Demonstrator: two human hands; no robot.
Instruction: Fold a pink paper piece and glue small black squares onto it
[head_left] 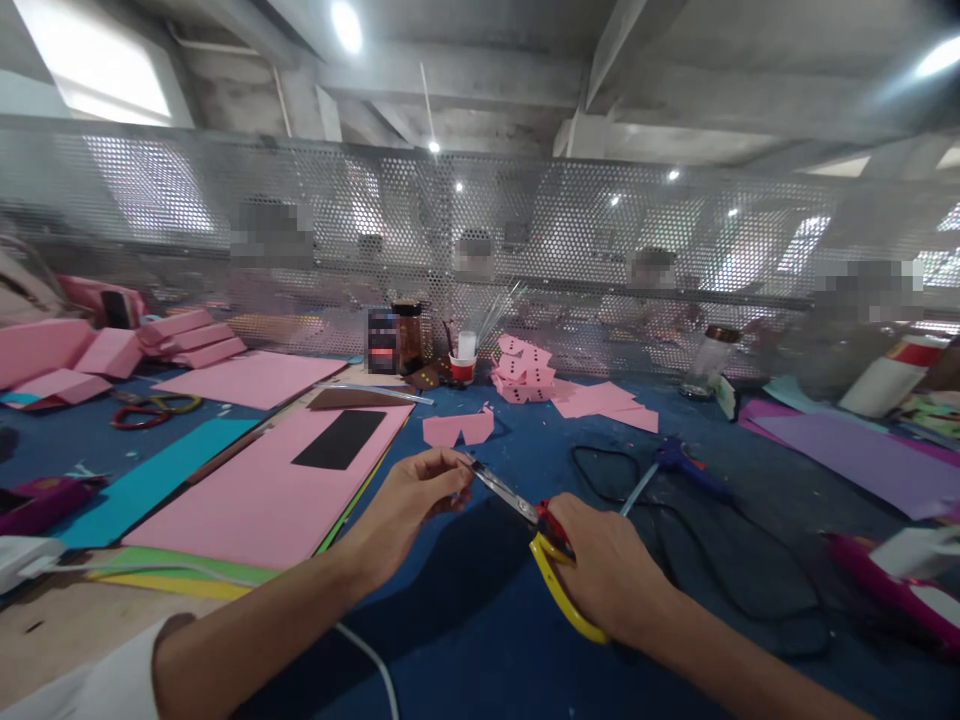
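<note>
My right hand (pixel 607 565) is closed around a pair of scissors (pixel 506 490) with red and yellow handles, its blades pointing up and left. At the blade tips, the fingertips of my left hand (pixel 409 505) are pinched together. Whatever they hold is too small or hidden to name. Just beyond my left fingers, a notched pink paper piece (pixel 457 429) rests on the blue tabletop (pixel 450 630). Behind it sits a pile of folded pink paper pieces (pixel 523 372) with black dots, beside flat pink paper scraps (pixel 604 402).
Pink sheets (pixel 225 500) with a black card (pixel 340 440) lie left, near a blue strip (pixel 161 480) and another pair of scissors (pixel 154 410). A blue glue gun (pixel 694 470) with a looping black cord is right. Jars, a cup (pixel 463 368) and a mesh partition (pixel 525 220) stand behind.
</note>
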